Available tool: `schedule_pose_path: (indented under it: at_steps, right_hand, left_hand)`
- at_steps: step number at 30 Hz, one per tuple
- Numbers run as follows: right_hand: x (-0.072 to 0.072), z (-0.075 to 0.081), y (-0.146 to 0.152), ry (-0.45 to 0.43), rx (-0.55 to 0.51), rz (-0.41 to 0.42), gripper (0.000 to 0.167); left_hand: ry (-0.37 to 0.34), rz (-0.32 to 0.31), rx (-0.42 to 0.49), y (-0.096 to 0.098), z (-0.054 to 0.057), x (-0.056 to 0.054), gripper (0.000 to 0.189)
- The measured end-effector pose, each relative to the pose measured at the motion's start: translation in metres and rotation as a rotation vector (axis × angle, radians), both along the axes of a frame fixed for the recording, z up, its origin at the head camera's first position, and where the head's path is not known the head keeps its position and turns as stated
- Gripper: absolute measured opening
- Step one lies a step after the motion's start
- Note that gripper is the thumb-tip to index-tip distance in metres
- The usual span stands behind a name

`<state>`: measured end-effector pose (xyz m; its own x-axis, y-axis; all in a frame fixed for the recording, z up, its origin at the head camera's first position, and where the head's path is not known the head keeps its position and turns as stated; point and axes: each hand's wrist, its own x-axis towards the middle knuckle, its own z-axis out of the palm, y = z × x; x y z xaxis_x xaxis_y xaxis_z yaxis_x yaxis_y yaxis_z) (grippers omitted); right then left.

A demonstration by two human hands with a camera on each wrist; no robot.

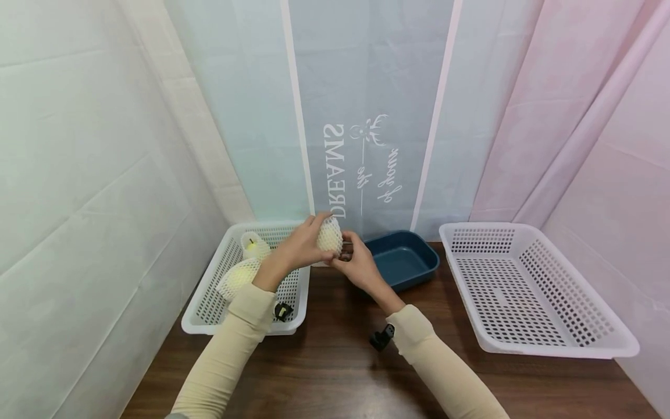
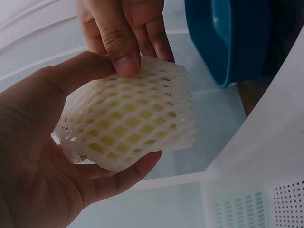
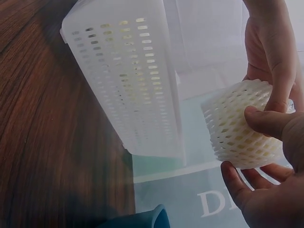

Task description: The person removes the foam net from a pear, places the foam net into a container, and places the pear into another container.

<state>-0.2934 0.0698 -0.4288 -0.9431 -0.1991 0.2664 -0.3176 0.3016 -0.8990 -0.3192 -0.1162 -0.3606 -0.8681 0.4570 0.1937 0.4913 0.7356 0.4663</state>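
A yellow fruit in a white foam net (image 1: 330, 235) is held up between both hands, over the gap between the left basket and the blue tub. My left hand (image 1: 305, 241) grips it, thumb on one side and fingers curled round the other, as the left wrist view shows. My right hand (image 1: 358, 263) pinches its other end by the net; in the right wrist view the right thumb (image 3: 270, 122) lies across the mesh with fingers below. A bit of clear wrap (image 2: 64, 147) shows at the end near the left palm.
A white perforated basket (image 1: 195, 314) on the left holds netted fruits (image 1: 238, 280), one with its stem (image 1: 252, 241) showing. Behind the right hand sits a blue tub (image 1: 403, 265). Another white basket (image 1: 471, 302) stands at right. All are on a brown wooden table (image 1: 335, 361) against a curtain (image 1: 366, 70).
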Motion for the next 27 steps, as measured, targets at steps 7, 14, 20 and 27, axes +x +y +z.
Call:
schedule_pose_path:
  at_steps: [7, 14, 20, 27]
  right_hand:
    - [0.000, -0.003, 0.008, 0.000, 0.006, 0.000, 0.073]
    - [0.000, -0.004, 0.016, 0.003, 0.020, -0.014, 0.072]
    - [0.001, -0.005, 0.024, 0.008, -0.043, 0.019, 0.072]
    - [0.004, -0.007, 0.036, 0.019, -0.051, 0.035, 0.073]
  left_hand:
    - [-0.010, 0.019, 0.049, 0.005, -0.006, 0.001, 0.097]
    - [0.031, 0.009, 0.107, 0.009, -0.011, 0.003, 0.098]
    - [0.011, 0.017, 0.222, 0.013, -0.016, 0.003, 0.109]
    - [-0.043, 0.050, 0.342, 0.020, -0.024, 0.009, 0.113]
